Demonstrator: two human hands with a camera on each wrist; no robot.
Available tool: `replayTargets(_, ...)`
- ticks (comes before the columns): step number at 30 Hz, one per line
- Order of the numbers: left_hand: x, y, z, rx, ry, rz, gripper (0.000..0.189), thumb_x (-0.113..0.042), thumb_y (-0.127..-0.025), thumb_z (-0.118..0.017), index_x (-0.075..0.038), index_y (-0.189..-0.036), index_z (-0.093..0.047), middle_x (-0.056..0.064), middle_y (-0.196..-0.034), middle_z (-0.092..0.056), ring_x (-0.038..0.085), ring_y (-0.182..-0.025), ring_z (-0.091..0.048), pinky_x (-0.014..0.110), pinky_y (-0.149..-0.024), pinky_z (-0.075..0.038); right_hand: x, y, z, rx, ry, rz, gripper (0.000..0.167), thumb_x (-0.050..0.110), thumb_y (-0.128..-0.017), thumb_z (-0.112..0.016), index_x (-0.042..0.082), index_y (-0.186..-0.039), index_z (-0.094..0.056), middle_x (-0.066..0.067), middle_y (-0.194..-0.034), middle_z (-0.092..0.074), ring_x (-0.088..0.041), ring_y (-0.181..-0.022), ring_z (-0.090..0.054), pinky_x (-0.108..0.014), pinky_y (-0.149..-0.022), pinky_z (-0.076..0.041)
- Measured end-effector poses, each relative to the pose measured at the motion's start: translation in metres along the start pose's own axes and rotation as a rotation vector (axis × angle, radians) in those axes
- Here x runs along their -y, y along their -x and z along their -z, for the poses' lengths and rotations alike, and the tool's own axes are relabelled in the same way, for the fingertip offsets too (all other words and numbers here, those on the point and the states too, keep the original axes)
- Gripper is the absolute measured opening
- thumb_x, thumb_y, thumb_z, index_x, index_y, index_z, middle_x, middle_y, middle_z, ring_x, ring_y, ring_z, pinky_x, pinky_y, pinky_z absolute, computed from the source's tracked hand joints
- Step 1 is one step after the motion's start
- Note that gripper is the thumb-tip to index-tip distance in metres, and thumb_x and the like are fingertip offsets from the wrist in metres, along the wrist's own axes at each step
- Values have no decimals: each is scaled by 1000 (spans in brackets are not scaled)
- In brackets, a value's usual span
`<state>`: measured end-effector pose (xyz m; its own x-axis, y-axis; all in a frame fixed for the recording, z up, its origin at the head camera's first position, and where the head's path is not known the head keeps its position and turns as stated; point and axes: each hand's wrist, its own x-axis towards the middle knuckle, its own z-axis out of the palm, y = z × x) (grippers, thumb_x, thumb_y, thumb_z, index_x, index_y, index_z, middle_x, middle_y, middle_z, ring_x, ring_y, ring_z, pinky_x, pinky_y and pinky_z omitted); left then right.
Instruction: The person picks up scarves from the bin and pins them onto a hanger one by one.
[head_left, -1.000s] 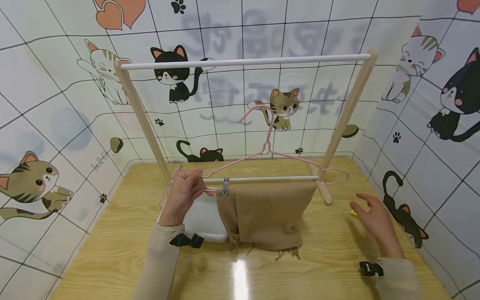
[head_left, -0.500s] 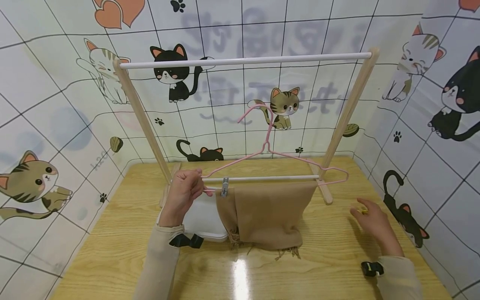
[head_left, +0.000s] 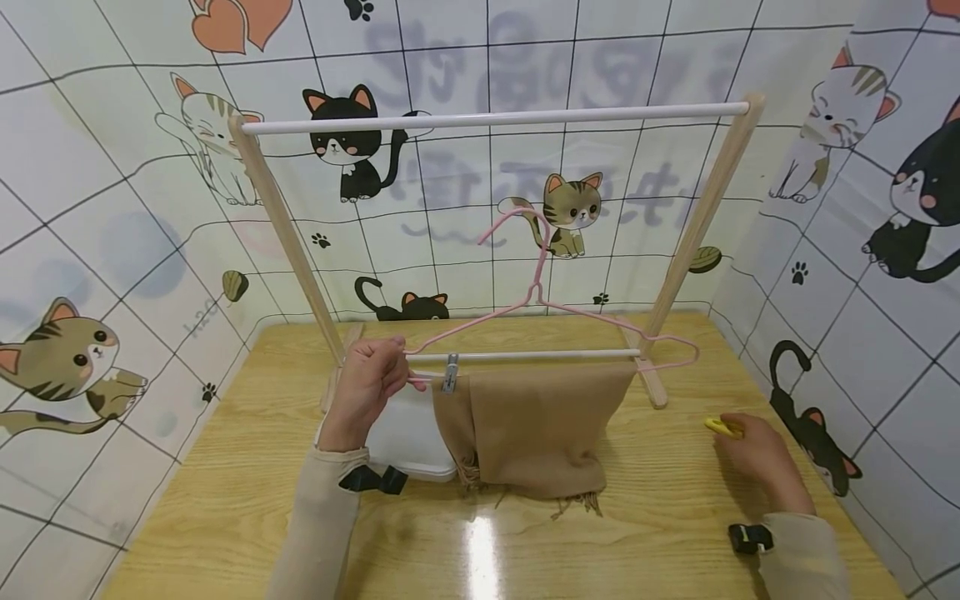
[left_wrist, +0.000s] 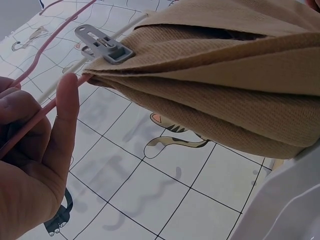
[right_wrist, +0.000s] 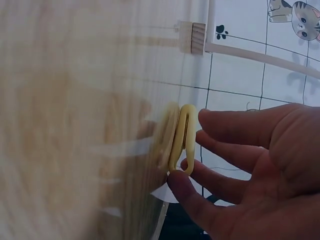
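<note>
My left hand [head_left: 367, 387] grips the left end of a pink hanger [head_left: 540, 267], which stands with its hook upward. A tan fringed scarf [head_left: 547, 425] hangs folded over the hanger's lower bar. Near its left corner, a grey clothespin [head_left: 450, 373] clamps the scarf to that bar; the left wrist view shows this clothespin [left_wrist: 107, 47] close by my raised finger. At the right, the fingers of my right hand [head_left: 761, 454] are curled round a yellow clothespin [head_left: 722, 428] at the tabletop. One fingertip touches its lower end in the right wrist view.
A rack with wooden legs [head_left: 693, 225] and a white top bar [head_left: 495, 119] stands behind the hanger. Beneath the scarf's left side lies a white container [head_left: 412, 442], partly hidden. Cat-patterned sheeting surrounds the wooden table [head_left: 645, 525].
My right hand has lowered slightly and its fingers have closed in round the yellow clothespin. The left hand, hanger and scarf stay in place.
</note>
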<state>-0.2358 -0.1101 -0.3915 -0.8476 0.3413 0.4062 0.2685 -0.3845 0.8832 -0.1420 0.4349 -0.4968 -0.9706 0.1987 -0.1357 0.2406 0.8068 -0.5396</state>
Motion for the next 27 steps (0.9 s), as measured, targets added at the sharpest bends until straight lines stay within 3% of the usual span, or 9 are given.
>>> replayTargets(10,0,0,1,28,-6,-7,56,-15,-106,-49,-5,-54,-30,4,-49,-22,19,-40,-18,29,-55,-60,-3,0,1,-49,28,-83,52,6,-90,-61,-16,-136,-49,-47,-137,-43,-61,-120,-45,-68,-96,-42)
replayTargets(17,-2,0,0,49,-4,-28,55,-9,-105,-44,-7,-52,-32,4,-47,-22,18,-39,-19,29,-57,-61,-1,1,1,-65,37,-129,48,0,-88,-61,-22,-129,-50,-43,-128,-51,-53,-107,-53,-62,-91,-46)
replayTargets(27,-3,0,-2,44,-14,-25,55,-8,-105,-42,-5,-51,-31,6,-47,-21,19,-38,-19,29,-57,-60,-3,3,4,-42,67,-141,53,17,-97,-52,-18,-136,-48,-43,-136,-46,-60,-119,-47,-67,-95,-43)
